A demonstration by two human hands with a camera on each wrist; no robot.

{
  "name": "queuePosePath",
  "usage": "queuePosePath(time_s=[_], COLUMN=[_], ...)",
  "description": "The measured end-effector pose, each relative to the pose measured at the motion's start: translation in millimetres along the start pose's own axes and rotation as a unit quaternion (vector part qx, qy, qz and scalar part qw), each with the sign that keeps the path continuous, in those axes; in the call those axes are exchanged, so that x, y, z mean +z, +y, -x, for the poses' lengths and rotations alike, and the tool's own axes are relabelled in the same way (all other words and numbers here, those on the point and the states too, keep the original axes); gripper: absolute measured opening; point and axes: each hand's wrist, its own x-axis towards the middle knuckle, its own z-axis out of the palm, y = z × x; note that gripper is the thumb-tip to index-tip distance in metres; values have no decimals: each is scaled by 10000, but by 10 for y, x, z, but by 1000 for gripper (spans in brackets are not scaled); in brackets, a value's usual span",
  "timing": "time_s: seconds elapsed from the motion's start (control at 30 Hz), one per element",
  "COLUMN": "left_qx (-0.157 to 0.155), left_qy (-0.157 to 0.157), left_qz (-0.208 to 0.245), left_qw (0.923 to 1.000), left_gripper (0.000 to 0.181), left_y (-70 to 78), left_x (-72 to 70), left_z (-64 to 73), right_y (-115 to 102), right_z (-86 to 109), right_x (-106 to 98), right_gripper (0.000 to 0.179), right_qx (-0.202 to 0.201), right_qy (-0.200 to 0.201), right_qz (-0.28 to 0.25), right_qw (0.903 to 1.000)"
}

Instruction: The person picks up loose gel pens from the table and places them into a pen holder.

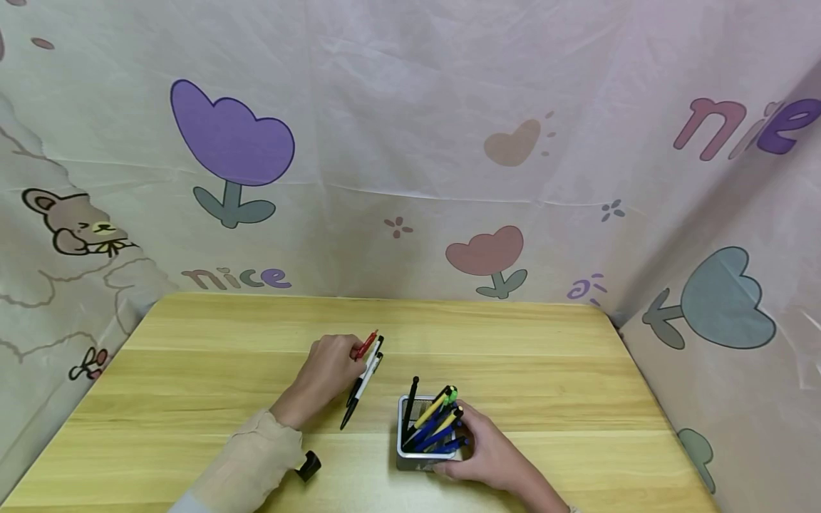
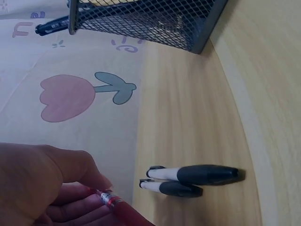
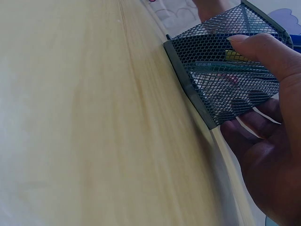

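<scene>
My left hand [image 1: 330, 367] pinches a red pen [image 1: 365, 345] between thumb and fingers; the red barrel [image 2: 129, 214] also shows in the left wrist view. Right beside it, two white pens with black ends [image 1: 363, 385] lie side by side on the table. My right hand [image 1: 490, 452] grips a square mesh pen holder [image 1: 420, 462] at its right side, thumb on the front and fingers round the back in the right wrist view. Several pens with black, yellow, blue and green parts [image 1: 439, 420] stand leaning inside the holder [image 3: 225, 75].
The wooden table [image 1: 513, 363] runs back to a printed cloth [image 1: 385, 142] that hangs behind it and at both sides. A black object [image 1: 309, 466] shows by the left sleeve [image 1: 256, 456].
</scene>
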Motion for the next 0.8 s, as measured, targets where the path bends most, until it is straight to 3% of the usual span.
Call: queuePosePath(time_s=[0.5,0.8], left_qx=[559,969], left_qy=[392,745], left_qz=[202,354], left_qw=[9975,9919], left_gripper=[13,13], left_y=[185,330], left_x=[-100,-175], left_z=[42,106], right_y=[-11,-3], right_z=[7,1], right_x=[1,5], right_gripper=[71,70], right_qx=[44,-6], right_qy=[44,55], right_qz=[90,92], right_qw=[9999,9999])
